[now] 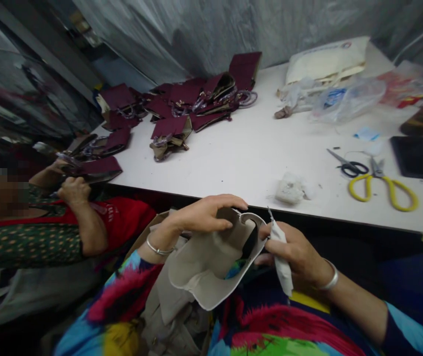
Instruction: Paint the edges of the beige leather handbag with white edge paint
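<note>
My left hand (200,215) grips the top edge of a beige leather bag piece (204,267) with a cut-out handle hole, held over my lap. My right hand (293,249) is closed around a white cloth wad (281,257) and presses it against the right edge of the piece near the handle hole. More beige pieces (167,306) lie in my lap below it. Both wrists wear silver bangles.
A white table (241,148) carries a heap of maroon bag pieces (192,101), a crumpled white cloth (290,189), black scissors (348,165), yellow-handled scissors (385,185), a black phone (417,157) and plastic bags (348,96). Another person at the left holds a maroon piece (93,168).
</note>
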